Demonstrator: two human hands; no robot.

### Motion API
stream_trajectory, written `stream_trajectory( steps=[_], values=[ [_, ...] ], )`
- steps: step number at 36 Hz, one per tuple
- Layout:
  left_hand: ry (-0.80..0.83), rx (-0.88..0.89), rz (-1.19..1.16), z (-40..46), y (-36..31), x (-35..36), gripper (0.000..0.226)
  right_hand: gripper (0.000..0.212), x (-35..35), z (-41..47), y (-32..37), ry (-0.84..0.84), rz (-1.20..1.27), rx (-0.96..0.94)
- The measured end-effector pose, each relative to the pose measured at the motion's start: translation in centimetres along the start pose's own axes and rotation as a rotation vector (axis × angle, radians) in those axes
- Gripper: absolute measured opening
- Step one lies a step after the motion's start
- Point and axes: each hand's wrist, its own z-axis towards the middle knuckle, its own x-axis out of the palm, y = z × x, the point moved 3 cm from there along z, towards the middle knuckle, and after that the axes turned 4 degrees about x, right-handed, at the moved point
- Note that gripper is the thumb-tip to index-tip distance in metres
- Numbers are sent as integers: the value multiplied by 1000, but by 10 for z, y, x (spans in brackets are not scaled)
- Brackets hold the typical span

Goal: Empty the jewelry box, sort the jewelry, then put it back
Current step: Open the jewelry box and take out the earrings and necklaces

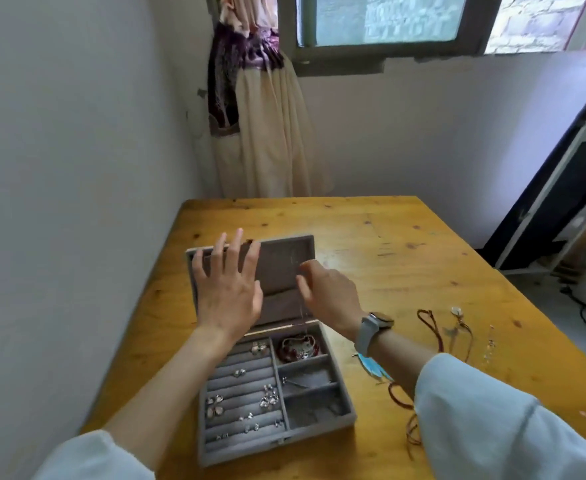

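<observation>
Jewelry box (274, 393) sits open on the yellow wooden surface (405, 244), near its left edge. Its lid (284, 268) stands up at the back. The left hand (229, 289) is flat with its fingers spread wide, held in front of the lid; it holds nothing. I cannot tell if it touches the lid. The right hand (333, 296) is beside it, and its grip is narrow: the thumb and finger pinch a thin silver chain (303, 310). The chain hangs straight down toward the back right part of the box. A grey watch (374, 327) is on the right wrist.

Inside the box, the left side has soft grey rows with small silver earrings (267, 400) tucked in them. The right side has three little bins. The back bin holds a dark red bracelet (298, 348). The middle bin holds a small silver piece, too blurry to name.

On the surface to the right of the box lie red and brown cords (433, 327), a small blue feather piece (371, 367), and a thin pale chain (490, 344), all apart from the box.
</observation>
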Motion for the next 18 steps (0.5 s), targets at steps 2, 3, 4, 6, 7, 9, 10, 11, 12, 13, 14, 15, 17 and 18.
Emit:
stream_trajectory(
  steps=[2, 3, 4, 6, 7, 9, 10, 11, 12, 13, 14, 15, 17, 18],
  values=[
    [36, -30, 28, 4, 13, 3, 80, 28, 7, 9, 8, -31, -90, 64],
    [60, -55, 30, 5, 17, 4, 80, 28, 10, 12, 10, -45, -126, 91],
    [87, -91, 28, 6, 20, 7, 79, 27, 12, 14, 11, -55, -152, 114],
    [132, -156, 21, 3, 24, 13, 74, 26, 17, 18, 11, -55, -187, 148],
    [131, -159, 19, 2, 25, 17, 73, 25, 19, 19, 11, -51, -196, 164],
    [91, -141, 13, -1, 25, 23, 73, 24, 21, 21, 9, -43, -180, 205],
    [63, -138, 8, -2, 24, 25, 73, 23, 22, 22, 9, -42, -166, 224],
    [38, -138, 0, -2, 24, 26, 73, 23, 23, 22, 9, -43, -155, 235],
    [15, -137, -4, -2, 24, 27, 73, 23, 24, 23, 9, -44, -147, 240],
    [-3, -133, -7, -2, 23, 27, 74, 22, 25, 24, 10, -45, -140, 240],
    [-18, -128, -8, -3, 23, 28, 74, 21, 26, 24, 11, -51, -132, 237],
    [-28, -121, -10, -3, 24, 28, 75, 21, 27, 25, 12, -60, -124, 232],
    [-41, -117, -14, -5, 24, 29, 76, 22, 26, 26, 14, -88, -113, 210],
    [-44, -118, -15, -6, 24, 30, 76, 22, 23, 26, 15, -111, -101, 196]
  ],
)
